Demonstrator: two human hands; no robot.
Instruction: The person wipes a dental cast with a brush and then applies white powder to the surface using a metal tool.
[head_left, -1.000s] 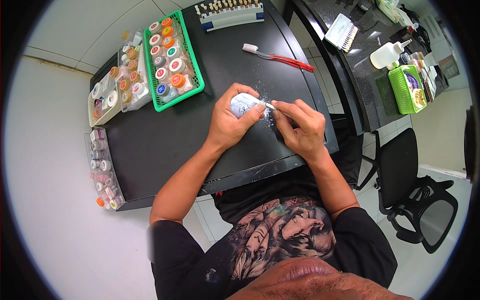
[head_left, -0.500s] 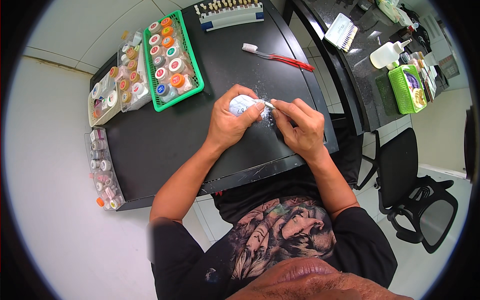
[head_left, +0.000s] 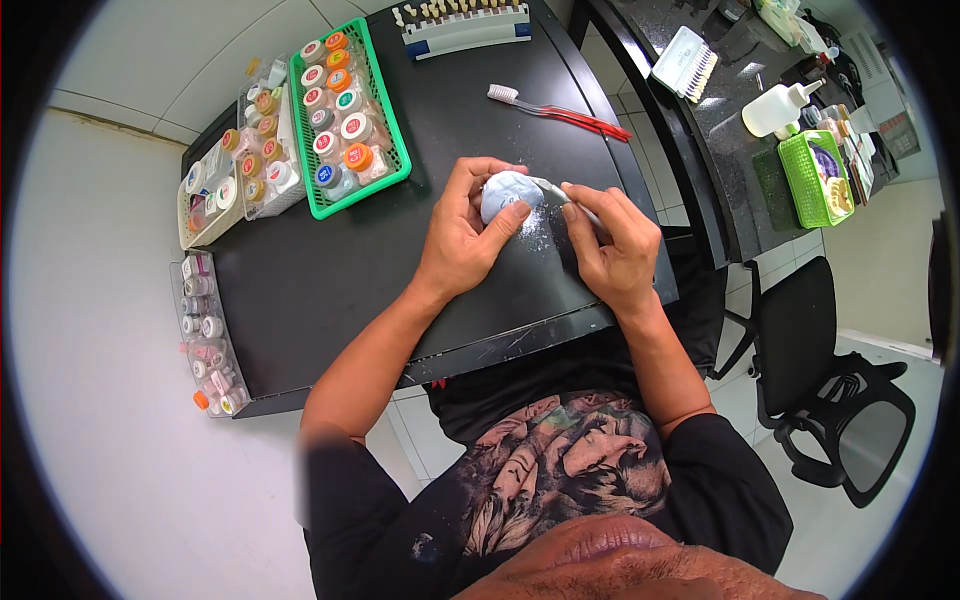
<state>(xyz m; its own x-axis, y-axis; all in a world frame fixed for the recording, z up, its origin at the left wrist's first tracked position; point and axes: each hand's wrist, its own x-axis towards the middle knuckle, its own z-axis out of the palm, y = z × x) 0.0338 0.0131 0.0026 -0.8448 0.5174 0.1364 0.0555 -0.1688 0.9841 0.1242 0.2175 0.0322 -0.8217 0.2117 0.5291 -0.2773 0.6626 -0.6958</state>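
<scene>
My left hand (head_left: 464,235) is closed around a pale bluish-white piece (head_left: 508,195), plaster-like and marked on top, with my thumb pressing its lower side. My right hand (head_left: 615,245) grips a slender, pale metallic tool (head_left: 555,189) between thumb and fingers, its tip at the right side of the piece; whether it touches is hard to tell. White powder (head_left: 533,237) is scattered on the black desk (head_left: 330,290) beneath my hands. A toothbrush (head_left: 575,119) with a red and grey handle lies beyond them.
A green basket (head_left: 402,150) of capped jars sits back left, beside more containers (head_left: 190,240) and a clear rack of jars (head_left: 205,335). A tooth shade guide (head_left: 465,35) stands behind. A counter (head_left: 735,225) with a squeeze bottle (head_left: 775,110) and a black chair (head_left: 795,330) are right.
The piece in my left hand has shifted up and to the right and is turned differently. My right hand has moved slightly right, showing more of the tool.
</scene>
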